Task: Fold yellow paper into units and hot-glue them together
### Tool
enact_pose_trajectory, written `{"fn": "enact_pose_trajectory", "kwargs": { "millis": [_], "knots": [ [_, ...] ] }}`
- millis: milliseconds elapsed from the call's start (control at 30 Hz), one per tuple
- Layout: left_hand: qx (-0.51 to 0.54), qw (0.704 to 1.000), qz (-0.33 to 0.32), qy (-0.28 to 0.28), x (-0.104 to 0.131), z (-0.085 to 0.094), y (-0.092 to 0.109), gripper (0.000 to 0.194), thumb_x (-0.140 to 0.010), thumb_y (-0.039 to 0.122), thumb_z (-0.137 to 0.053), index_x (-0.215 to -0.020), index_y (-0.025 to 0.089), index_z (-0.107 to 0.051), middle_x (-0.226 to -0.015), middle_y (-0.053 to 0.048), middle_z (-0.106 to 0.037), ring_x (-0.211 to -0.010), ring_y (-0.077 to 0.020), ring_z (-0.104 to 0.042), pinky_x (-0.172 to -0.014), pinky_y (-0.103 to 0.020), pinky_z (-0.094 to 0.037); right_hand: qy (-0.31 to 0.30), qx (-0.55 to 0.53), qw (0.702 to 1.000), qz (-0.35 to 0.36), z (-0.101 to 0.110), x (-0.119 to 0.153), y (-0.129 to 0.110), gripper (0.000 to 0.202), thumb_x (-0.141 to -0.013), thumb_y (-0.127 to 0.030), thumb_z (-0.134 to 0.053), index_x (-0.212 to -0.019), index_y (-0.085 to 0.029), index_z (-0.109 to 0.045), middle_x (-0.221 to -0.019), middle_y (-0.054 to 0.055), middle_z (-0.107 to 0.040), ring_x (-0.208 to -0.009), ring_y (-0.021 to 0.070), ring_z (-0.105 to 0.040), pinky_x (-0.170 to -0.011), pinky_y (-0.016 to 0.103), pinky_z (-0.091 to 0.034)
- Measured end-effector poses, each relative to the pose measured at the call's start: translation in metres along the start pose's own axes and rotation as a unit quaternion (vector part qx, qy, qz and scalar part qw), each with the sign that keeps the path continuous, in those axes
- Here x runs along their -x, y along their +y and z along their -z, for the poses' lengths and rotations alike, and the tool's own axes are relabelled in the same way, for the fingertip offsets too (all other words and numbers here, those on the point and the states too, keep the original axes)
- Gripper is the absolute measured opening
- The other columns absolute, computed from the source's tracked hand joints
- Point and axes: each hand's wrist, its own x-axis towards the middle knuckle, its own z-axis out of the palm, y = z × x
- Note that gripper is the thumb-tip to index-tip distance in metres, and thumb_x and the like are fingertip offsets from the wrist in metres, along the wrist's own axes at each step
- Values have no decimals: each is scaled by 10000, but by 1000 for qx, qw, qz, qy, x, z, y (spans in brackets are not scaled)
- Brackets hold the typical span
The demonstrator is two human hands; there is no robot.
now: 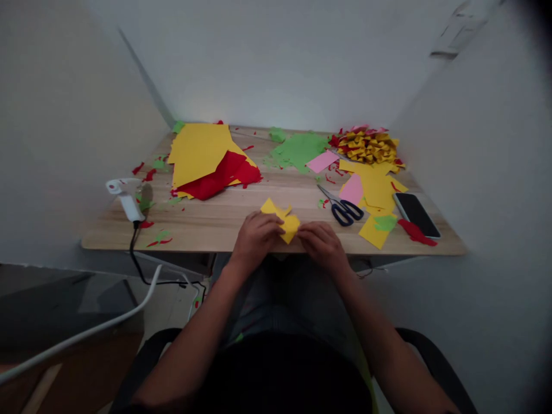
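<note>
Near the table's front edge, a small folded piece of yellow paper (290, 225) is between my two hands. My left hand (259, 236) has its fingers closed on the paper's left side. At its right edge, my right hand (321, 241) pinches with thumb and fingertips on the yellow paper. A second yellow bit (269, 207) sticks up past my left fingers; whether it belongs to the same piece I cannot tell. Scissors with dark handles (346, 211) lie to the right of my right hand, blades pointing up and left.
Yellow sheets (200, 146) and crumpled red paper (219, 175) lie back left. A white glue gun (128, 201) stands at the left edge, its cord hanging down. Green paper (299, 149), a yellow fringed heap (368, 146) and a phone (416, 214) are to the right.
</note>
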Motion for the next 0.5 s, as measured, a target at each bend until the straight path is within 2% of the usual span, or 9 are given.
{"fn": "enact_pose_trajectory", "kwargs": {
  "millis": [67, 133, 233, 300, 433, 500],
  "knots": [
    [-31, 995, 28, -86, 13, -3, -13, 169, -854, 84, -617, -844, 219, -718, -1046, -26, -773, -1124, -236, -666, -1075, -506, -395, -43, -11, 999, -4, -11, 9, 3, 175, -946, -139, -577, -1074, -187, -686, -1113, 88, -742, -1042, 207, -651, -934, 375, -525],
    [-68, 988, 57, -128, 23, 0, -20, 176, -872, 125, -617, -964, 235, -719, -1202, -35, -733, -1253, -260, -598, -1129, -549, -341, -97, -18, 995, -6, -17, 15, 1, 248, -931, -219, -638, -1174, -181, -661, -1197, 86, -724, -1114, 229, -626, -972, 397, -510],
    [-92, 980, 66, -162, 29, 11, -19, 233, -887, 200, -622, -1088, 278, -710, -1427, -41, -595, -1406, -283, -451, -1189, -582, -256, -139, -3, 990, -12, -18, 16, -5, 321, -912, -309, -687, -1209, -189, -661, -1200, 78, -721, -1098, 254, -599, -955, 428, -497],
    [-90, 978, 68, -175, 30, 18, -14, 270, -903, 248, -619, -1157, 307, -691, -1482, -32, -539, -1443, -285, -393, -1209, -604, -203, -139, 16, 990, -30, -18, 14, -10, 287, -919, -279, -679, -1193, -193, -673, -1146, 72, -730, -1023, 251, -591, -907, 425, -494],
    [-88, 972, 85, -200, 37, 25, -3, 294, -898, 246, -639, -1164, 363, -682, -1420, 19, -592, -1356, -250, -481, -1192, -560, -246, -137, 12, 989, -60, -20, 11, -21, 212, -933, -205, -654, -1142, -190, -694, -1022, 55, -733, -940, 234, -562, -860, 406, -473],
    [-88, 970, 100, -204, 42, 23, 0, 295, -901, 234, -642, -1172, 349, -671, -1381, 30, -630, -1331, -231, -511, -1178, -525, -280, -137, -9, 988, -66, -20, 12, -24, 187, -938, -184, -647, -1118, -191, -698, -971, 46, -726, -915, 218, -552, -851, 391, -463]
  ]
}}
